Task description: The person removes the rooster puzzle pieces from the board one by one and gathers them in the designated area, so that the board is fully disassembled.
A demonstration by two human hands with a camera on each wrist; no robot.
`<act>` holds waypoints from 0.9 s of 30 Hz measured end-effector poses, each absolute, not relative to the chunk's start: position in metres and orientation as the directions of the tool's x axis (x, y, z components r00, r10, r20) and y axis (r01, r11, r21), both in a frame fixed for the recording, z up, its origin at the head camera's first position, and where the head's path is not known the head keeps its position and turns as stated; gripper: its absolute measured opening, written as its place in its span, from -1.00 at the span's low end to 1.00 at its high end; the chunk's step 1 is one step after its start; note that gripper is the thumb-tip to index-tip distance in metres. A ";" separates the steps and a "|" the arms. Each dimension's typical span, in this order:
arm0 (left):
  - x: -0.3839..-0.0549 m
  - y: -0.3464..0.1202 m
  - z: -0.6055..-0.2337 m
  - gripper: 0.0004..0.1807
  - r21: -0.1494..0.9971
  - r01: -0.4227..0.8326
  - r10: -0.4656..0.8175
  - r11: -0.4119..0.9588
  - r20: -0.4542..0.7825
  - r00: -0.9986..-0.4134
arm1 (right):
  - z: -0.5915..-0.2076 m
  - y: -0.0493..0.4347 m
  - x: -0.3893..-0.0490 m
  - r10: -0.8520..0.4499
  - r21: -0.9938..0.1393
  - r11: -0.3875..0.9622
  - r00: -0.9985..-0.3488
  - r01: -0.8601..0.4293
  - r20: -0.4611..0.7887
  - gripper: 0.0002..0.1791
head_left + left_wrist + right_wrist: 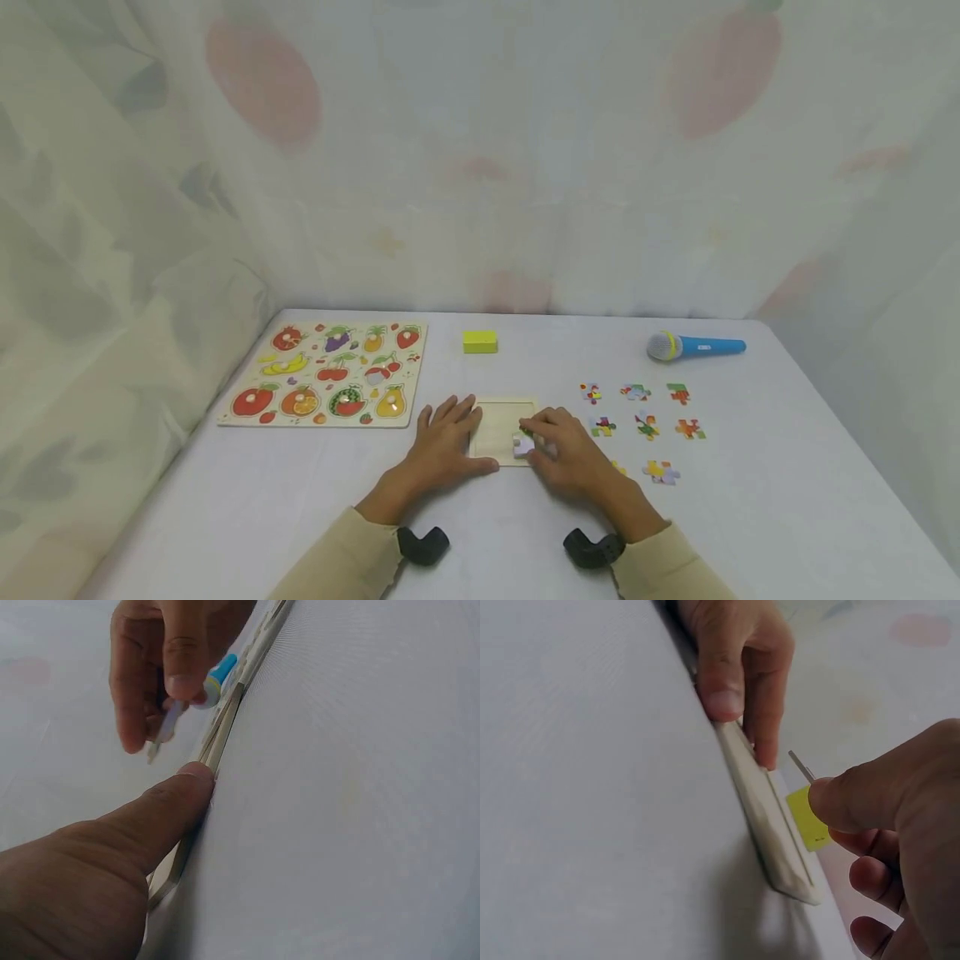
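Observation:
A small pale wooden puzzle tray (492,421) lies on the white table between my two hands. My left hand (444,440) rests on its left side with fingers spread, the thumb (193,778) touching the near edge. Over the tray's right part, my right hand (566,452) pinches a jigsaw piece (522,445) between thumb and fingers. The piece's pale side shows in the head view; in the right wrist view the piece (801,766) appears edge-on, tilted above the tray.
Several colourful jigsaw pieces (647,426) lie in rows to the right, partly behind my right hand. A fruit puzzle board (318,407) sits at the left. Behind the tray stands a yellow-green block (480,342), and a blue toy microphone (708,347) lies at the back right.

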State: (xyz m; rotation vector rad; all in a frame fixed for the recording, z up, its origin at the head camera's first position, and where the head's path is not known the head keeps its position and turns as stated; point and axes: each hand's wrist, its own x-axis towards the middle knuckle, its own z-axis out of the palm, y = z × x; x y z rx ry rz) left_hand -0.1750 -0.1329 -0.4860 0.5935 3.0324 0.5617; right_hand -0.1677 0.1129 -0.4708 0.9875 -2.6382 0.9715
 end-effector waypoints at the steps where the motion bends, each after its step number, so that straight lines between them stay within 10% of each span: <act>1: -0.175 -0.132 -0.486 0.01 0.345 0.363 0.364 0.866 0.063 -0.929 | -0.468 0.113 -0.167 -0.523 -0.521 0.570 -0.770 -0.635 0.366 -0.54; 27: -0.173 -0.133 -0.483 0.00 0.379 0.357 0.363 0.854 0.058 -0.930 | -0.417 0.161 -0.143 -0.459 -0.497 0.503 -0.706 -0.707 0.540 -0.45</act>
